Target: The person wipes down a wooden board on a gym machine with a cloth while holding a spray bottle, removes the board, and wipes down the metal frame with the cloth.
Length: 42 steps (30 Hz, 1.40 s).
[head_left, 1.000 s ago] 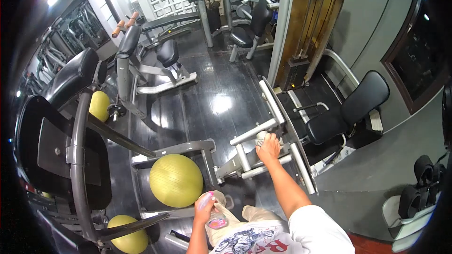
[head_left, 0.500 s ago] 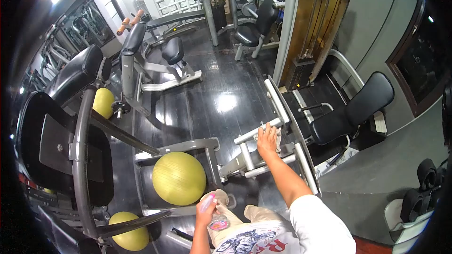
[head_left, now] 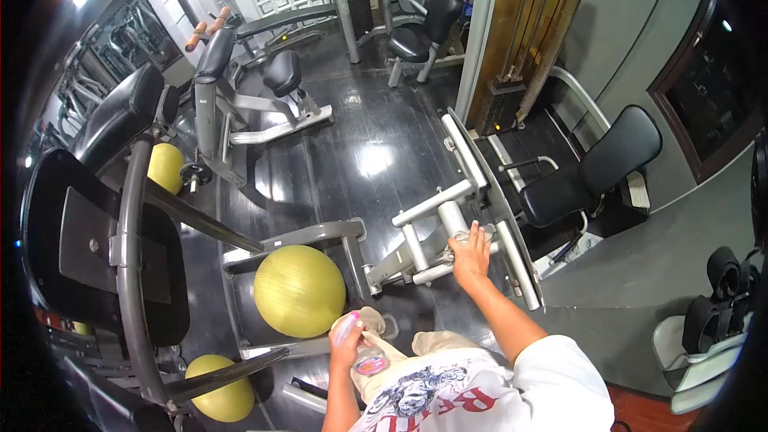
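Observation:
My left hand (head_left: 346, 340) is closed round a clear spray bottle (head_left: 371, 362) with a pink top, held low in front of my body. Its lower part has a pink label or colouring that I cannot read. My right hand (head_left: 472, 260) presses a pale cloth (head_left: 458, 238) against the silver metal frame (head_left: 436, 206) of an exercise machine. Its fingers are stretched out over the cloth, which the hand partly hides. Just beyond that hand is a thick light-coloured bar of the frame.
A large yellow exercise ball (head_left: 300, 291) rests inside a grey frame left of my legs. A smaller-looking yellow ball (head_left: 218, 388) is nearer. A weight-stack machine (head_left: 512, 56) and its black seat (head_left: 552, 194) stand to the right. A padded bench (head_left: 112, 256) rises at the left.
My right hand has moved a little nearer and to the right along the frame with the cloth, its fingers straighter. The view has shifted slightly. My left hand still holds the spray bottle.

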Tool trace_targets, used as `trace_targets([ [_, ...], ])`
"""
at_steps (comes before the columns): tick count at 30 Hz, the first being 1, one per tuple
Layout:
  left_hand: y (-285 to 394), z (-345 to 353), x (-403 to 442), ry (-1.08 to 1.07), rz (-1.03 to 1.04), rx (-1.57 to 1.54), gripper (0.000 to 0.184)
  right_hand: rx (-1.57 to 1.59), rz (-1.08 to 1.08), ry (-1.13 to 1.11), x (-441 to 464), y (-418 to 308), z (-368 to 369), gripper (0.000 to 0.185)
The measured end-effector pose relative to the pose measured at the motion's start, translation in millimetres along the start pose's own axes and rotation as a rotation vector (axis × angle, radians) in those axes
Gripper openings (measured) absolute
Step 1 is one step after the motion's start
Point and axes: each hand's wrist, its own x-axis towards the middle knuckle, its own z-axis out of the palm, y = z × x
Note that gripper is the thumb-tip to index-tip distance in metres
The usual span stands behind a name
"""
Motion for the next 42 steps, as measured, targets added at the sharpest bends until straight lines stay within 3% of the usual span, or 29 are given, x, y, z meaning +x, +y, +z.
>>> trace_targets([
  [3,1,-5,6,-0.016,-0.030,0.002,0.039,0.338,0.129,0.009,27,5,30,0.026],
  [6,8,-8,6,0.007,-0.061,0.007,0.040,0.810,0.488,0.073,82,8,39,0.034],
  [9,17,-4,6,0.026,-0.068,0.022,0.037,0.725,0.690,-0.416,128,44,70,0.048],
  [10,23,-2,6,0.031,-0.059,0.048,0.033,0.831,0.801,-0.380,129,43,81,0.060],
  [12,23,-3,3,0.034,-0.039,0.070,0.031,1.099,0.782,-0.304,123,45,85,0.065],
  [15,16,-3,5,0.018,-0.026,0.062,0.033,0.826,0.869,-0.365,119,39,54,0.064],
  [18,19,6,7,0.015,-0.062,0.075,0.033,0.635,0.669,-0.425,96,40,29,0.056],
  [19,15,8,11,0.014,-0.063,0.077,0.033,0.562,0.508,-0.223,86,34,34,0.054],
  [20,11,9,16,0.011,-0.067,0.080,0.033,0.492,0.490,-0.109,72,27,40,0.051],
  [22,9,15,22,-0.012,-0.084,0.076,0.034,0.267,0.385,-0.133,54,1,12,0.045],
  [25,15,25,34,-0.030,-0.078,0.081,0.034,0.102,0.264,0.039,56,-13,28,0.038],
  [29,27,32,35,-0.040,-0.039,0.133,0.034,0.047,0.199,0.213,105,-14,55,0.031],
  [32,42,40,30,-0.041,0.005,0.147,0.032,0.086,0.264,0.127,115,-20,44,0.030],
  [42,24,47,-3,-0.061,0.016,0.107,0.030,0.081,0.024,0.011,26,-11,10,0.021],
])
